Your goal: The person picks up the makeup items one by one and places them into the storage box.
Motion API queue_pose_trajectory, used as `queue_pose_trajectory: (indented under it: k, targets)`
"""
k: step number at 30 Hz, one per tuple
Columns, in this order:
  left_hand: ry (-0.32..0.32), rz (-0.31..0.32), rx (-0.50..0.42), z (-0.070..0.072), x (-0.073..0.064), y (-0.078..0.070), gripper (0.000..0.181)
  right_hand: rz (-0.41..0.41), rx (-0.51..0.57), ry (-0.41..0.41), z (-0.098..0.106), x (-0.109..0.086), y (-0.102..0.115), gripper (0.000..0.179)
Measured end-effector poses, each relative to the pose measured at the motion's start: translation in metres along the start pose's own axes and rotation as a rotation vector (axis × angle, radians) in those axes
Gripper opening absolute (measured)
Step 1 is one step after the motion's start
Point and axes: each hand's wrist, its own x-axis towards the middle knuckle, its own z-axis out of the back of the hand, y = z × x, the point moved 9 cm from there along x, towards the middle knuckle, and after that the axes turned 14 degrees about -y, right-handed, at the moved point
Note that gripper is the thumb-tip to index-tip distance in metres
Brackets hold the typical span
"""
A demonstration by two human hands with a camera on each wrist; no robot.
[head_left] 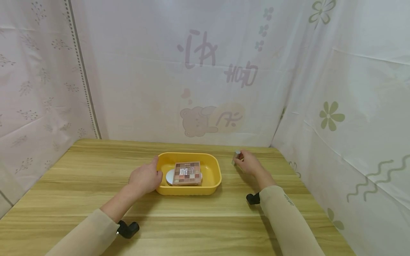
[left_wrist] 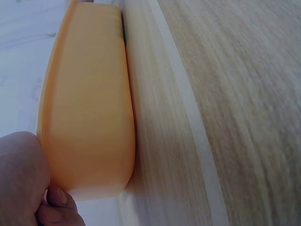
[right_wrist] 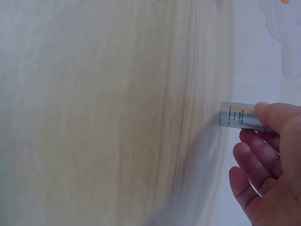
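Observation:
My left hand point(head_left: 145, 177) grips the left end of a yellow plastic basin point(head_left: 192, 191), its fingers folded over the rim. An eyeshadow palette point(head_left: 187, 174) with a grid of brown and pink squares lies tilted inside, on top of a round white compact point(head_left: 169, 176) that it partly covers. To the right of the basin, my right hand point(head_left: 252, 164) pinches a small silver lipstick tube point(head_left: 236, 155) between thumb and fingers. Small printed text shows on the tube point(right_wrist: 237, 116) in the right wrist view, while the other fingers curl loosely below it.
The basin stands on a wood-grain table point(head_left: 179, 220). A pale patterned curtain point(head_left: 153, 78) hangs behind the table and along both sides. Black wrist mounts point(head_left: 128, 229) show at both sleeves.

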Motion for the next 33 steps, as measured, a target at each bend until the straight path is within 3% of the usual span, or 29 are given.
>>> queue_pose_trajectory:
  k: [16,33]
  targets:
    - [0.005,0.005,-0.008,0.001,0.0,-0.001,0.071,-0.006,-0.009,0.024,0.007,0.002,0.0,0.037]
    - [0.001,-0.004,-0.003,0.0,-0.001,0.0,0.072,0.062,0.023,-0.025,0.027,0.008,0.039,0.034]
